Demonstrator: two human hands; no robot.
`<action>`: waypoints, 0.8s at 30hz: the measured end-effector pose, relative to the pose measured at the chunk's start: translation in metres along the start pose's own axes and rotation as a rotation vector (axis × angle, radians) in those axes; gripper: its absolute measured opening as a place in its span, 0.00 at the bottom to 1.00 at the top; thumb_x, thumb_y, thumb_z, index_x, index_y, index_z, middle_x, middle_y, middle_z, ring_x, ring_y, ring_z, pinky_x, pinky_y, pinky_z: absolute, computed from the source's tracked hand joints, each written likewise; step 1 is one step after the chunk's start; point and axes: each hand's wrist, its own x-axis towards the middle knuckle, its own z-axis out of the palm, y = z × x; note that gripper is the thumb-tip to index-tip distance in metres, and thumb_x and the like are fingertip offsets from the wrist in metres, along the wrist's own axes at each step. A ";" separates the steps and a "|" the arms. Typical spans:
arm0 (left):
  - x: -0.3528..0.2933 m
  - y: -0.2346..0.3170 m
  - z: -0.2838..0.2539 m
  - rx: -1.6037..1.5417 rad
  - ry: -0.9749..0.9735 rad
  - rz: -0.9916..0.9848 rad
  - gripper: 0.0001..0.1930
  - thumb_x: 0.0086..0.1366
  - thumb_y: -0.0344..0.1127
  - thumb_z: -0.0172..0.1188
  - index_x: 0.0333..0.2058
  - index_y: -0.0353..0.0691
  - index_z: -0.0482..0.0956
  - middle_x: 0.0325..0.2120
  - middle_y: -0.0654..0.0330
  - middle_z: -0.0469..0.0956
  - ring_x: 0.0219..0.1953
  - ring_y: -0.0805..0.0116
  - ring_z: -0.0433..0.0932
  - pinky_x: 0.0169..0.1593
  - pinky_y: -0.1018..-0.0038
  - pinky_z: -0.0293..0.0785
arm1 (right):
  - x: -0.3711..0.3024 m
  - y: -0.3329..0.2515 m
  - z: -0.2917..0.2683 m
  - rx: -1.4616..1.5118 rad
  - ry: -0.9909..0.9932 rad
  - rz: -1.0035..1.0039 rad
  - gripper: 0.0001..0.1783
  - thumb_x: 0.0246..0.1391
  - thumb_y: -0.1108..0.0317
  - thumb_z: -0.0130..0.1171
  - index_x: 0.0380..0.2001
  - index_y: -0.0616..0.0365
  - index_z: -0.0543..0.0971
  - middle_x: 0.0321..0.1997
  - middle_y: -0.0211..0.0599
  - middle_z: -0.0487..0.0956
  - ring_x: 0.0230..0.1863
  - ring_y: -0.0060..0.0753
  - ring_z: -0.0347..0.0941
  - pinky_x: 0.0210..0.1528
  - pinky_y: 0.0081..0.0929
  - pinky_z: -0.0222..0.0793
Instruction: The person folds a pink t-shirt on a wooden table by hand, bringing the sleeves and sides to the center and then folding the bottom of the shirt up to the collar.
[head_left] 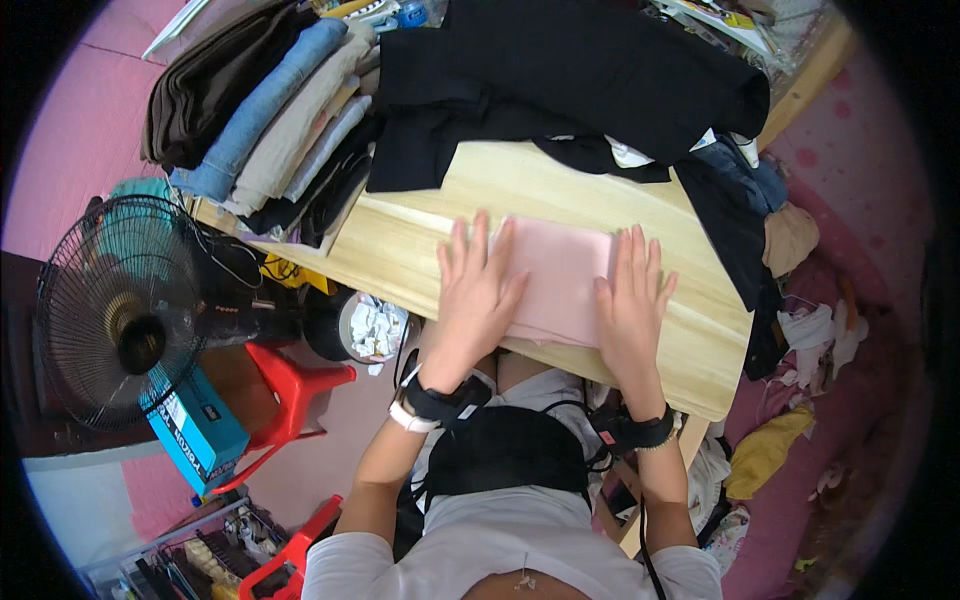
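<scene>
- Fingers (470,245) of both hands lay spread flat, grasping nothing.
- Left hand (475,295) and right hand (632,300) pressed pink cloth (560,280) near table (420,250) front edge.
- Black garments (560,70) crowded far side; bare wood lay left.

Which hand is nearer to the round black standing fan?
Left. The left hand lies flat on the folded pink cloth, toward the fan; the right hand lies farther away.
</scene>
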 end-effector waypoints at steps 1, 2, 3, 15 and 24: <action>0.004 0.005 0.003 0.031 0.022 0.086 0.31 0.65 0.48 0.49 0.65 0.44 0.57 0.66 0.46 0.49 0.67 0.39 0.47 0.65 0.42 0.41 | 0.001 -0.006 0.001 0.015 0.050 -0.064 0.35 0.57 0.57 0.52 0.65 0.58 0.57 0.69 0.39 0.57 0.71 0.43 0.49 0.68 0.59 0.35; 0.008 0.012 0.005 0.060 0.054 0.182 0.31 0.65 0.47 0.51 0.64 0.44 0.58 0.66 0.46 0.50 0.67 0.39 0.47 0.64 0.42 0.42 | 0.000 -0.011 0.007 0.012 0.052 -0.073 0.35 0.57 0.57 0.52 0.65 0.58 0.57 0.69 0.39 0.57 0.71 0.43 0.49 0.68 0.59 0.35; 0.006 0.008 0.020 0.051 0.063 0.233 0.31 0.64 0.45 0.53 0.63 0.44 0.60 0.66 0.48 0.50 0.67 0.39 0.48 0.64 0.41 0.45 | -0.001 -0.015 0.019 0.046 0.027 -0.147 0.35 0.57 0.57 0.52 0.64 0.58 0.58 0.69 0.40 0.58 0.70 0.44 0.49 0.68 0.59 0.36; -0.050 -0.006 0.005 -0.094 -0.039 -0.294 0.36 0.65 0.54 0.50 0.62 0.32 0.57 0.65 0.34 0.43 0.68 0.33 0.33 0.65 0.42 0.25 | -0.017 -0.023 0.011 0.139 -0.036 -0.382 0.33 0.54 0.59 0.54 0.62 0.59 0.63 0.67 0.40 0.61 0.69 0.43 0.52 0.68 0.54 0.40; -0.110 -0.026 -0.015 -1.557 0.231 -0.836 0.27 0.63 0.38 0.61 0.56 0.33 0.64 0.55 0.51 0.66 0.53 0.62 0.72 0.51 0.74 0.72 | -0.027 -0.069 0.017 0.323 -0.250 -0.687 0.33 0.54 0.61 0.53 0.62 0.59 0.63 0.68 0.38 0.60 0.69 0.43 0.52 0.68 0.53 0.42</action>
